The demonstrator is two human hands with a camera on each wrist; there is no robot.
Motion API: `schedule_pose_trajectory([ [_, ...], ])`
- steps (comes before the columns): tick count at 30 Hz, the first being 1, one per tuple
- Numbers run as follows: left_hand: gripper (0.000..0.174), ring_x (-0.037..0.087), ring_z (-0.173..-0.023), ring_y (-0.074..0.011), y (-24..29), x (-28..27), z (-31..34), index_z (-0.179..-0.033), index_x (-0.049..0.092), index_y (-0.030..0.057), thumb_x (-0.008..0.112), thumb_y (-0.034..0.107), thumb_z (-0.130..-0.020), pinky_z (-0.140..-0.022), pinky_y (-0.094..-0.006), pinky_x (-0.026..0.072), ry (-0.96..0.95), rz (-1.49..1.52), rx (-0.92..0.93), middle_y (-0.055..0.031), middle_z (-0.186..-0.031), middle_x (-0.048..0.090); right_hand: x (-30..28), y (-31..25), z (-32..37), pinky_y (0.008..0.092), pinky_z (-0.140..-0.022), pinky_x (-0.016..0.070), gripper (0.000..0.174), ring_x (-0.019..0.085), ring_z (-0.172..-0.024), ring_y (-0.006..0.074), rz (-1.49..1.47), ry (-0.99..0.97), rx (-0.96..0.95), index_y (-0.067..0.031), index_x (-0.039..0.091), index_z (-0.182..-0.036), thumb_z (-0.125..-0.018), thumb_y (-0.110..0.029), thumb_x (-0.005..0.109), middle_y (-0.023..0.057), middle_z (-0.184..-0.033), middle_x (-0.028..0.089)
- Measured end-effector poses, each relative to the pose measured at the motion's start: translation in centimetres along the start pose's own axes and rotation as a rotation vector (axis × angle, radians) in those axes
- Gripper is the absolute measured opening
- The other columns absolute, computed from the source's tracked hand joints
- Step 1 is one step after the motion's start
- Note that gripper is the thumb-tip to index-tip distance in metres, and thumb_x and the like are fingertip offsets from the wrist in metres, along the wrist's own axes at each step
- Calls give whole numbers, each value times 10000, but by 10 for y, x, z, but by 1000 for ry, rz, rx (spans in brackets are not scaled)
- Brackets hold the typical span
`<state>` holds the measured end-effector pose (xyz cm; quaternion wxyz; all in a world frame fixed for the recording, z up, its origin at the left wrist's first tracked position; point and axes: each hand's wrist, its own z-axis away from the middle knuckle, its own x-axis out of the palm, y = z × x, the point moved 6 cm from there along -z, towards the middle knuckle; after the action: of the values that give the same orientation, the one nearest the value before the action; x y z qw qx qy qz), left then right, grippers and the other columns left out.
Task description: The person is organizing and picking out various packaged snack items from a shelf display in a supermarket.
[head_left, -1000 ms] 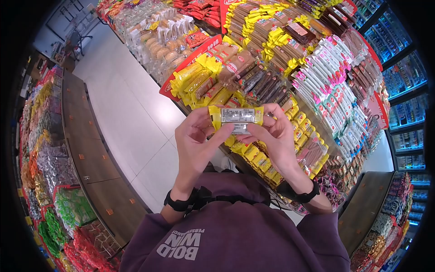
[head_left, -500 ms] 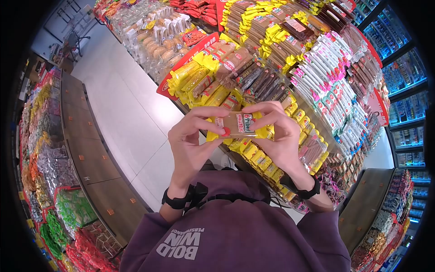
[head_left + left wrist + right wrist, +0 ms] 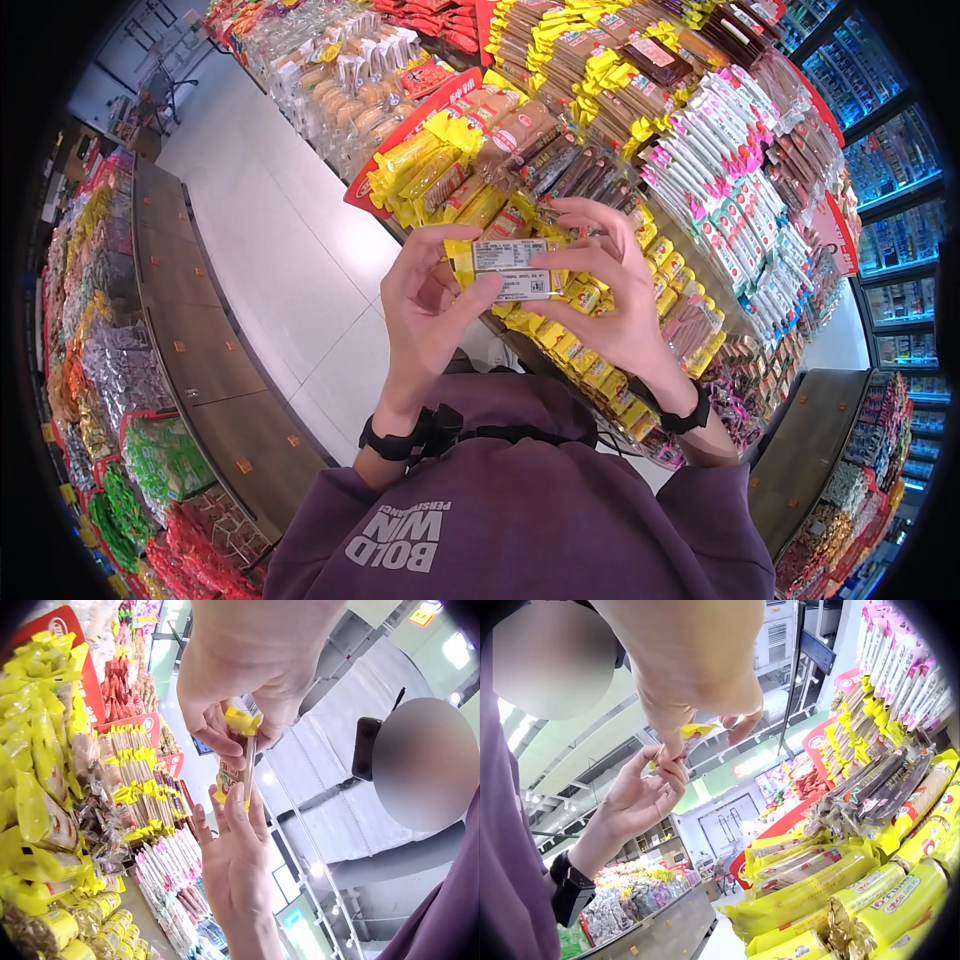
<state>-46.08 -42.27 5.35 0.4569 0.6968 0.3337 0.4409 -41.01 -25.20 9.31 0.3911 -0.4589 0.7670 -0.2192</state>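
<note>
A small flat snack packet with yellow ends is held up in front of the chest, its white printed label facing the head camera. My left hand grips its left end, thumb across the label and fingers behind. My right hand spreads its fingers at the other end, index fingertip on the label and thumb tip at the lower edge. In the left wrist view the packet appears edge-on between both hands. The right wrist view shows only a yellow end of the packet; fingers hide the rest.
Just beyond the hands, a sloping display holds yellow snack packs, dark sticks and pink-white sticks. A wooden-fronted counter lines the aisle at left. Lit coolers stand far right.
The packet was turned over to its brown front half a second ago and is now back to its label side. My right hand has loosened from its pinch, fingers spread wider.
</note>
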Motion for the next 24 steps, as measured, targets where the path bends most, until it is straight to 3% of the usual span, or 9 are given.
schedule_pose_trajectory([
  [3, 294, 665, -815, -121, -4, 2, 0, -1163, 561, -34, 674, -9, -893, -702, -240, 527, -50, 28, -72, -100, -1018, 652, -3, 3, -1, 329, -803, 505, 318, 632, -977, 236, 139, -73, -130, -45, 714, -998, -715, -79, 856, 83, -1035, 682],
  [6, 187, 646, -735, -101, -11, 1, 1, -1073, 595, -42, 669, 33, -919, -663, -230, 511, -74, 5, -85, -78, -900, 662, -1, 21, 7, 299, -748, 482, 285, 636, -852, 177, -83, 10, 135, -44, 710, -1016, -759, -72, 829, 55, -915, 692],
  [8, 151, 632, -720, -91, -12, 2, 3, -1014, 612, -46, 675, 60, -927, -651, -229, 506, -53, -38, -122, -62, -836, 661, 2, 24, 9, 277, -709, 458, 269, 604, -773, 133, -135, 53, 208, -35, 693, -1027, -787, -69, 811, 35, -846, 680],
  [12, 150, 630, -752, -86, -12, -1, 6, -987, 624, -50, 691, 65, -918, -677, -236, 513, -82, -30, -154, -61, -873, 661, 2, 21, 12, 247, -653, 409, 304, 534, -709, 76, -218, -13, 471, -22, 636, -1090, -827, -65, 781, 6, -800, 657],
  [15, 184, 636, -820, -94, -13, -2, 7, -1035, 622, -56, 705, 29, -893, -740, -252, 524, -75, -37, -98, -67, -949, 662, 6, 22, 11, 240, -632, 396, 372, 531, -700, 83, -308, 7, 386, -26, 592, -1139, -821, -61, 781, 14, -766, 631],
  [17, 225, 634, -865, -100, -9, 0, 5, -1068, 622, -55, 715, 0, -872, -790, -268, 529, -31, -106, 24, -71, -1005, 657, 4, 24, 8, 247, -637, 414, 384, 559, -701, 108, -191, -39, 287, -28, 585, -1143, -817, -59, 784, 33, -777, 636],
  [18, 245, 635, -886, -104, -12, 1, 5, -1085, 622, -51, 718, -10, -864, -807, -274, 527, -56, -119, 0, -70, -1022, 655, 2, 23, 6, 250, -640, 424, 389, 573, -702, 121, -129, -60, 236, -29, 582, -1145, -814, -59, 786, 42, -782, 638],
  [21, 289, 642, -963, -115, -26, 1, 6, -1123, 627, -31, 723, -29, -850, -846, -280, 519, -139, -127, -64, -75, -1083, 649, -1, 11, -6, 330, -761, 482, 406, 622, -845, 231, 71, -90, 119, -22, 589, -1131, -790, -101, 796, 104, -965, 653],
  [24, 318, 650, -928, -110, -43, -4, 8, -1160, 608, -26, 714, -28, -861, -822, -256, 511, -99, -135, -139, -57, -1014, 662, -1, 1, -14, 386, -864, 487, 418, 615, -992, 294, 273, -209, 2, -19, 596, -1126, -782, -155, 791, 145, -1092, 640],
])
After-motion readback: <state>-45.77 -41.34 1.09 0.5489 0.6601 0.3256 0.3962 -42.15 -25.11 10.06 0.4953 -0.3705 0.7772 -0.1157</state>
